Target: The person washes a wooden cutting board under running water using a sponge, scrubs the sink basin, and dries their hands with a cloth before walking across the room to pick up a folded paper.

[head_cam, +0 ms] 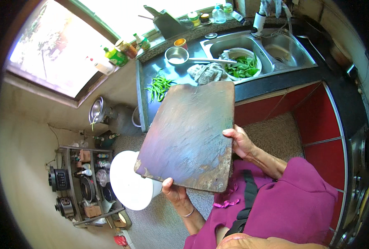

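A worn wooden cutting board (190,133) is held up in front of me, tilted, with rough, chipped lower corners. My left hand (176,194) grips its bottom edge, thumb on the face. Its right edge is gripped by my right hand (240,141); the fingers of both hands are partly hidden behind the board. Beyond its top edge, green chili peppers (159,87) and a crumpled grey cloth (209,73) lie on the dark countertop (249,88). A metal saucepan (176,56) stands behind the cloth, its handle reaching over a white basin of green leaves (243,65) in the sink.
The double steel sink (310,62) has a faucet (259,23) at its back. Bottles (116,56) and a knife block (168,25) line the window ledge. A white round-lidded bin (130,180) stands below the board's left side, near a shelf rack (92,149) holding pans and cookers.
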{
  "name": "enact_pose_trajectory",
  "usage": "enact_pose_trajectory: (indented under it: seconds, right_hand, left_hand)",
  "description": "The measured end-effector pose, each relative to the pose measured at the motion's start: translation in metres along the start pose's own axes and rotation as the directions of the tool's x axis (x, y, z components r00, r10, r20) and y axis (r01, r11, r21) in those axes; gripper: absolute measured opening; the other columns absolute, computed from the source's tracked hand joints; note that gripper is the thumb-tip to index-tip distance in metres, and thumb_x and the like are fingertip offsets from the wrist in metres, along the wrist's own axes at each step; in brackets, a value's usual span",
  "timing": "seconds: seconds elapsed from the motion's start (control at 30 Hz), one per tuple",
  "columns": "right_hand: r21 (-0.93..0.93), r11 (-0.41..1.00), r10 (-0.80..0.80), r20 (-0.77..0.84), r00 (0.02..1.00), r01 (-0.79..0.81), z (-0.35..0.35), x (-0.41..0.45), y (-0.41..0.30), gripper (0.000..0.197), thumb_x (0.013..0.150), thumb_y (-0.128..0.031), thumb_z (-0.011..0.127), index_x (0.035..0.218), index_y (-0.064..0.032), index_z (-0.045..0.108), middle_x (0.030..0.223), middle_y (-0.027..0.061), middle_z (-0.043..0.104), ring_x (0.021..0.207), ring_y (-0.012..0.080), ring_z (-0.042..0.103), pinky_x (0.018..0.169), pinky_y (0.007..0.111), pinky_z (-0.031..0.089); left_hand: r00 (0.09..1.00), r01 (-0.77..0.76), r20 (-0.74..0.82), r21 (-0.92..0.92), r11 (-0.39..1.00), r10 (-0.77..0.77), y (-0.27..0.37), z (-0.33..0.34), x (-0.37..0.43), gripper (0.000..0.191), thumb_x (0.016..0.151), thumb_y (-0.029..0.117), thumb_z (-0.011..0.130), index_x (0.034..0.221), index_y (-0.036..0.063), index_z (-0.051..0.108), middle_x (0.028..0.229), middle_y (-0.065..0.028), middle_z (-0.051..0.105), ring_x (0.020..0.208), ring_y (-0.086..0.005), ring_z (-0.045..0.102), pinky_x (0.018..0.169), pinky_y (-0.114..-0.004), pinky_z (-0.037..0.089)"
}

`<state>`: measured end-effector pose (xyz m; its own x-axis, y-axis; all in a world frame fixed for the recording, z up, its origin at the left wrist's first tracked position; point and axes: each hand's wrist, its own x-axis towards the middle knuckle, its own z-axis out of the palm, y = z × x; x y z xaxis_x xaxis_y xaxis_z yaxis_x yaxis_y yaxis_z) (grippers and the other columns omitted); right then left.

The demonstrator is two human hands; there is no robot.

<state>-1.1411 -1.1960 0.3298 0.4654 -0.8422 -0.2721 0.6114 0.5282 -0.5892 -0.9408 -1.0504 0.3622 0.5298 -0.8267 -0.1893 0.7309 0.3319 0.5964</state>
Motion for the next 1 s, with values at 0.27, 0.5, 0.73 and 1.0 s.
enact_pose_trajectory:
  seconds: [0.27, 0.5, 0.73, 1.0]
  right_hand:
    - [0.058, 0.984, -0.164, -0.097, 0.982, 0.170, -0.026, 0.046, -0.020, 0.038, 0.074, -0.012, 0.056, 0.107, 0.0014, 0.042, 0.093, 0.0064, 0.052, 0.085, 0.0156, 0.052, 0.077, 0.031, 0.045]
    - [0.090, 0.952, -0.269, -0.202, 0.942, 0.291, -0.041, 0.081, 0.034, 0.035, 0.073, -0.011, 0.057, 0.105, -0.0013, 0.045, 0.093, 0.0048, 0.053, 0.086, 0.0154, 0.052, 0.080, 0.033, 0.044]
    - [0.048, 0.975, -0.194, -0.289, 0.938, 0.216, -0.044, 0.093, 0.089, 0.032, 0.074, -0.010, 0.059, 0.101, -0.0004, 0.047, 0.088, 0.0043, 0.055, 0.082, 0.0154, 0.054, 0.074, 0.035, 0.047]
    - [-0.040, 0.993, -0.114, -0.367, 0.923, 0.107, -0.059, 0.107, 0.113, 0.035, 0.074, -0.007, 0.061, 0.104, 0.0025, 0.045, 0.092, 0.0087, 0.055, 0.083, 0.0191, 0.057, 0.072, 0.038, 0.049]
  left_hand:
    - [0.960, 0.255, 0.106, 0.040, 0.966, -0.258, -0.034, 0.004, 0.106, 0.054, 0.060, 0.006, 0.053, 0.111, -0.0084, 0.042, 0.108, -0.0163, 0.052, 0.100, -0.0304, 0.050, 0.091, -0.041, 0.037]
    - [0.865, 0.443, 0.180, 0.162, 0.882, -0.468, -0.043, -0.048, 0.204, 0.061, 0.056, 0.005, 0.054, 0.114, -0.0046, 0.041, 0.112, -0.0156, 0.050, 0.104, -0.0311, 0.047, 0.094, -0.043, 0.035]
    - [0.714, 0.640, 0.272, 0.120, 0.759, -0.645, -0.037, -0.103, 0.247, 0.060, 0.054, 0.001, 0.052, 0.113, -0.0034, 0.044, 0.112, -0.0152, 0.050, 0.105, -0.0309, 0.047, 0.094, -0.040, 0.035]
    - [0.500, 0.819, 0.059, 0.292, 0.494, -0.864, -0.035, -0.143, 0.277, 0.034, 0.058, 0.005, 0.053, 0.092, -0.0018, 0.057, 0.098, -0.0119, 0.058, 0.093, -0.0283, 0.053, 0.085, -0.042, 0.039]
